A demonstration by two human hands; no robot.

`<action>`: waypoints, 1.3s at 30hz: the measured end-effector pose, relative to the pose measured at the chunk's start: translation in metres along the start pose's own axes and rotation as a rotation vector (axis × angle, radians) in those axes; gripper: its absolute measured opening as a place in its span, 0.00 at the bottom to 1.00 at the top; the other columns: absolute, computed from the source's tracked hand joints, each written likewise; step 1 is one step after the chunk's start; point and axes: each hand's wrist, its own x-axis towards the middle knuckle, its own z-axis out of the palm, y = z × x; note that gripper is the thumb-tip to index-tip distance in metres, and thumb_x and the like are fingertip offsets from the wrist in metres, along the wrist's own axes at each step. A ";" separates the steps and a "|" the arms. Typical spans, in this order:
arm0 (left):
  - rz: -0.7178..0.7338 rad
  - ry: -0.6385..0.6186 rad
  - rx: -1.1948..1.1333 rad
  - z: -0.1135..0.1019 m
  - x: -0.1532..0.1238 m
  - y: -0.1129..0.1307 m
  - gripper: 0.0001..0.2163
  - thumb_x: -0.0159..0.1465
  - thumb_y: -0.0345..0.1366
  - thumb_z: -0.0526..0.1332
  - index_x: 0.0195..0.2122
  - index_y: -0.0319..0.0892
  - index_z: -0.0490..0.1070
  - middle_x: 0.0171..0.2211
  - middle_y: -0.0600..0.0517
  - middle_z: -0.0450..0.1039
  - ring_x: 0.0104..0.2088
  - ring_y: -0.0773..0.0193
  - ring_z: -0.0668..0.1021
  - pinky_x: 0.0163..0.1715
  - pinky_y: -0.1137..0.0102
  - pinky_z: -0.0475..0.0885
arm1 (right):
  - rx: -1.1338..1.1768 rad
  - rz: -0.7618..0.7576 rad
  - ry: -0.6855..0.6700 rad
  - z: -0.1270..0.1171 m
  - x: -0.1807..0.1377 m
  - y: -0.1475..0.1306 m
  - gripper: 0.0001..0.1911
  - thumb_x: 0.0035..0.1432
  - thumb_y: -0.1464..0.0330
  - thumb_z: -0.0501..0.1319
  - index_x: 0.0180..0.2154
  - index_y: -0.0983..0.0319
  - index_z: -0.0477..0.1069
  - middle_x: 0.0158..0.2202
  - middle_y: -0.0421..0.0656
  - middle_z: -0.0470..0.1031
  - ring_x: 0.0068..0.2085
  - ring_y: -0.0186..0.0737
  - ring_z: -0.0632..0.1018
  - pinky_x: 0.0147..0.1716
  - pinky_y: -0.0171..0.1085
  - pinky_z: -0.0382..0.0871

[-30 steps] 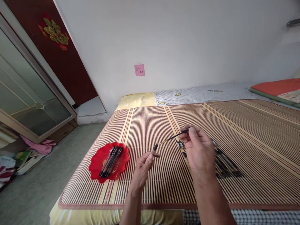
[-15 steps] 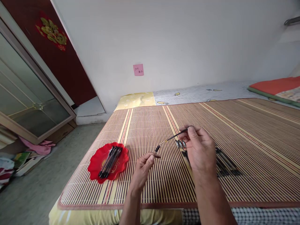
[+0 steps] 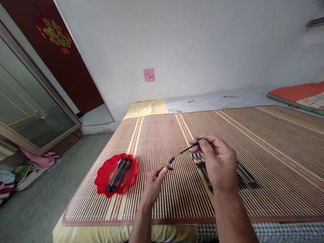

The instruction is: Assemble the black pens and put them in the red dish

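Observation:
A thin dark pen refill (image 3: 186, 150) slants up to the right between my two hands. My left hand (image 3: 156, 177) pinches its lower end between thumb and fingers, beside a thicker black piece (image 3: 171, 160); whether that is a separate part I cannot tell. The fingers of my right hand (image 3: 219, 160) are closed on the upper end. Below and behind the right hand lie several pens or pen parts (image 3: 203, 171) on the striped mat, partly hidden by that hand. More dark pens (image 3: 248, 175) show to its right.
A red scalloped plate (image 3: 102, 180) holding several black pens (image 3: 118, 175) stands left on the bamboo mat (image 3: 157, 135). The bed's front edge (image 3: 162, 233) is nearest me. Folded bedding (image 3: 296, 94) lies far right, against the white wall (image 3: 189, 44).
My right hand has shifted slightly down with its end of the refill. The left hand stays nearly in place, and the thicker black piece looks tilted a little flatter.

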 end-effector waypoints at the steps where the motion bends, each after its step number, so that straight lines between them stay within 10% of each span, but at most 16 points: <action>1: 0.005 -0.008 -0.009 0.000 0.000 0.000 0.16 0.69 0.49 0.61 0.45 0.46 0.83 0.42 0.47 0.80 0.46 0.55 0.77 0.51 0.63 0.68 | -0.031 -0.013 -0.022 0.000 -0.001 -0.003 0.07 0.67 0.64 0.64 0.41 0.59 0.78 0.38 0.42 0.81 0.33 0.34 0.81 0.35 0.36 0.77; 11: 0.030 -0.063 -0.062 0.000 -0.001 0.001 0.12 0.68 0.45 0.64 0.44 0.46 0.83 0.41 0.48 0.80 0.47 0.56 0.77 0.51 0.64 0.68 | -0.006 0.060 0.023 -0.005 0.005 0.009 0.08 0.65 0.62 0.66 0.40 0.59 0.78 0.36 0.42 0.81 0.30 0.33 0.80 0.32 0.34 0.76; 20: -0.036 -0.151 -0.316 0.009 -0.004 0.000 0.16 0.71 0.45 0.60 0.44 0.37 0.79 0.22 0.58 0.54 0.24 0.70 0.57 0.26 0.71 0.52 | -0.021 0.188 -0.334 0.004 0.002 0.011 0.11 0.65 0.61 0.64 0.44 0.59 0.80 0.40 0.45 0.83 0.32 0.35 0.80 0.31 0.36 0.75; 31: -0.049 -0.180 -0.644 0.018 -0.004 0.003 0.13 0.71 0.43 0.60 0.39 0.36 0.74 0.21 0.59 0.56 0.21 0.72 0.56 0.24 0.72 0.50 | -0.082 0.319 -0.513 0.002 0.003 0.033 0.17 0.66 0.55 0.62 0.49 0.57 0.79 0.41 0.46 0.81 0.40 0.40 0.80 0.38 0.40 0.75; 39: -0.109 -0.167 -0.709 0.019 -0.004 0.005 0.13 0.66 0.44 0.67 0.39 0.37 0.73 0.21 0.58 0.62 0.20 0.74 0.59 0.21 0.75 0.50 | 0.017 0.321 -0.657 0.023 -0.005 0.039 0.09 0.63 0.61 0.65 0.35 0.60 0.79 0.31 0.41 0.77 0.32 0.35 0.75 0.32 0.36 0.71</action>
